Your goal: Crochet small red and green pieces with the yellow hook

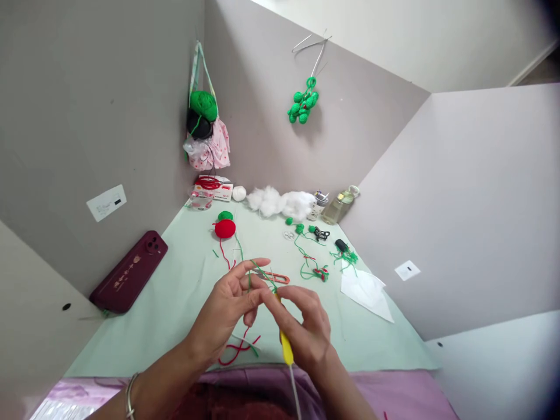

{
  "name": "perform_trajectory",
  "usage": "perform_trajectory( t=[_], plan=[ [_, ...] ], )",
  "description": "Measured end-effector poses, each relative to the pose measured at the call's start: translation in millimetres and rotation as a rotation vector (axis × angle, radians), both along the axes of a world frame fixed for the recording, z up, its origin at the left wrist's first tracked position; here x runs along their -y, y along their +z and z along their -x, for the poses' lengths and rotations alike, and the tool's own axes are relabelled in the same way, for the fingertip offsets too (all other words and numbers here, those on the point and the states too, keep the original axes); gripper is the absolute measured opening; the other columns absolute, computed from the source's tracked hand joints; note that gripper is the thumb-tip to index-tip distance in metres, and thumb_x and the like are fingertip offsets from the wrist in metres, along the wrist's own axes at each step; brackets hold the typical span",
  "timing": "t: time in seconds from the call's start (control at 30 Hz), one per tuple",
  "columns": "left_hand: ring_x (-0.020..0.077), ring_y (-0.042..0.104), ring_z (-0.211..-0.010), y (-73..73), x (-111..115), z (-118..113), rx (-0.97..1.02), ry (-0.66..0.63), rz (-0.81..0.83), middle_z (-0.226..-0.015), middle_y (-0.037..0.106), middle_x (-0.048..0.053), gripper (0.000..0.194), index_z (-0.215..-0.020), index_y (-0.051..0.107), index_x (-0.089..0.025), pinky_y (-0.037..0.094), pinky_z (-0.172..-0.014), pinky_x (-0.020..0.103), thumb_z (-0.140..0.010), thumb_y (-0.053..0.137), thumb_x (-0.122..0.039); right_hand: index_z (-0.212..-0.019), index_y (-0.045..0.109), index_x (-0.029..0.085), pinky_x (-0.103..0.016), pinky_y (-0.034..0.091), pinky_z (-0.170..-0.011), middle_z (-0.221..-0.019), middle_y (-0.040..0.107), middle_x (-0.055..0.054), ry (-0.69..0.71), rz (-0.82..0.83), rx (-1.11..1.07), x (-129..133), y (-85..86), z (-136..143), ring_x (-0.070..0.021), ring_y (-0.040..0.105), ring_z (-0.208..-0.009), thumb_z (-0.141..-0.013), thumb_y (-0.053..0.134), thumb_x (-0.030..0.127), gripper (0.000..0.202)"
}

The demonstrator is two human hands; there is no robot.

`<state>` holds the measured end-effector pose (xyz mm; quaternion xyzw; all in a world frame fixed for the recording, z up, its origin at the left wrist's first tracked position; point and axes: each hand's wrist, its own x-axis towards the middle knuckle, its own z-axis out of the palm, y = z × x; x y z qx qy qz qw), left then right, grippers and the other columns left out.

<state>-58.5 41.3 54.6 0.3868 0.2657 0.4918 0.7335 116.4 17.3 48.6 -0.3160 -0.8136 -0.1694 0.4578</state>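
Note:
Green yarn (263, 270) runs over the raised index finger of my left hand (225, 306), whose thumb and other fingers pinch close to the hook's tip. My right hand (310, 329) is closed around a crochet hook with a yellow handle (286, 350); its pale end points down toward my lap. Both hands' fingertips meet over the table, and the stitches between them are too small and covered to make out. Behind the fingers lie orange-handled snips (282, 278), partly hidden. Red yarn ends (236, 354) lie below my left hand.
A red yarn ball (225, 228) sits before a green ball (226, 216). White stuffing (280, 202) lines the back, near a bottle (340, 205). Small green crocheted pieces (321, 273) and white paper (366, 294) lie right. A maroon case (129, 273) leans left. Grey panels surround the table.

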Motion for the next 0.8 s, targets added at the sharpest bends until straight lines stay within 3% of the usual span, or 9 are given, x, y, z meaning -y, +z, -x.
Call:
perform_trajectory(
  t=[0.07,0.13,0.27,0.33,0.43,0.5,0.57,0.67,0.8],
  plan=[
    [0.0015,0.03,-0.044,-1.7,-5.7,-1.0,0.067,-0.082,0.087,-0.065,0.055,-0.009,0.057,-0.13,0.068,-0.016,0.027,-0.045,0.019,-0.081,0.09,-0.036,-0.13,0.074,0.027,-0.031,0.063,-0.079,-0.104,0.072,-0.008,-0.022,-0.044,-0.007,-4.2,-6.2,-1.2,-0.0202,0.073,-0.095,-0.096,0.064,0.005,0.041],
    [0.0003,0.025,-0.044,-2.6,-13.4,-1.0,0.12,-0.123,0.167,-0.061,0.049,-0.011,0.053,-0.125,0.071,-0.013,0.025,-0.044,0.017,-0.08,0.091,-0.033,-0.126,0.075,0.028,-0.033,0.063,-0.079,-0.103,0.072,-0.007,0.025,0.064,-0.179,-8.9,-7.8,-2.9,-0.0205,0.072,-0.096,-0.098,0.062,0.006,0.038],
    [-0.0017,0.032,-0.045,-2.7,-28.5,-1.7,0.122,-0.054,0.166,-0.073,0.058,-0.007,0.043,-0.118,0.076,-0.016,0.028,-0.045,0.016,-0.08,0.092,-0.027,-0.109,0.075,0.026,-0.033,0.06,-0.067,-0.083,0.068,-0.002,0.228,0.453,-0.665,-22.8,-0.3,-2.3,-0.0168,0.067,-0.073,-0.104,0.053,0.014,0.026],
    [-0.0011,0.039,-0.046,-3.1,-32.9,-4.9,0.059,0.01,0.098,-0.078,0.062,-0.005,0.042,-0.119,0.076,-0.019,0.03,-0.046,0.017,-0.081,0.092,-0.028,-0.105,0.076,0.027,-0.03,0.057,-0.058,-0.084,0.067,-0.002,0.274,0.543,-0.754,-31.5,0.8,0.9,-0.0143,0.064,-0.064,-0.105,0.052,0.016,0.025],
    [-0.0005,0.043,-0.047,-4.8,-37.1,-11.2,0.003,0.061,0.055,-0.085,0.067,-0.003,0.049,-0.126,0.075,-0.022,0.031,-0.046,0.017,-0.08,0.092,-0.029,-0.11,0.079,0.03,-0.03,0.058,-0.064,-0.093,0.07,-0.004,0.115,0.387,-0.542,-42.8,-7.2,6.8,-0.0161,0.07,-0.076,-0.1,0.061,0.011,0.029],
    [-0.0006,0.04,-0.046,-6.2,-41.7,-12.7,0.026,0.023,0.11,-0.081,0.065,-0.004,0.054,-0.13,0.074,-0.021,0.031,-0.046,0.017,-0.08,0.092,-0.031,-0.115,0.08,0.033,-0.031,0.059,-0.07,-0.1,0.073,-0.005,0.02,0.235,-0.412,-48.2,-15.2,9.0,-0.0178,0.072,-0.086,-0.095,0.066,0.007,0.036],
    [-0.0008,0.033,-0.045,-7.9,-49.7,-10.3,0.08,-0.059,0.208,-0.071,0.058,-0.006,0.052,-0.129,0.075,-0.018,0.03,-0.045,0.016,-0.082,0.091,-0.031,-0.118,0.08,0.035,-0.031,0.059,-0.071,-0.103,0.075,-0.005,0.014,0.212,-0.423,-52.7,-19.7,9.0,-0.0182,0.072,-0.088,-0.095,0.067,0.007,0.039],
    [-0.0019,0.026,-0.046,-10.3,-66.4,-1.3,0.155,-0.12,0.324,-0.069,0.054,-0.007,0.042,-0.12,0.08,-0.015,0.027,-0.044,0.014,-0.081,0.092,-0.026,-0.114,0.079,0.031,-0.031,0.059,-0.068,-0.091,0.073,-0.004,0.066,0.4,-0.643,-60.1,-15.7,6.3,-0.0174,0.07,-0.082,-0.1,0.061,0.011,0.031],
    [-0.0016,0.032,-0.048,-10.6,-84.9,5.6,0.149,-0.076,0.322,-0.075,0.059,-0.003,0.03,-0.107,0.085,-0.015,0.031,-0.047,0.014,-0.08,0.091,-0.025,-0.095,0.08,0.025,-0.027,0.054,-0.056,-0.081,0.067,-0.001,0.211,0.71,-1.069,-72.4,-4.9,7.5,-0.0117,0.062,-0.06,-0.102,0.063,0.025,0.018]
  ],
)
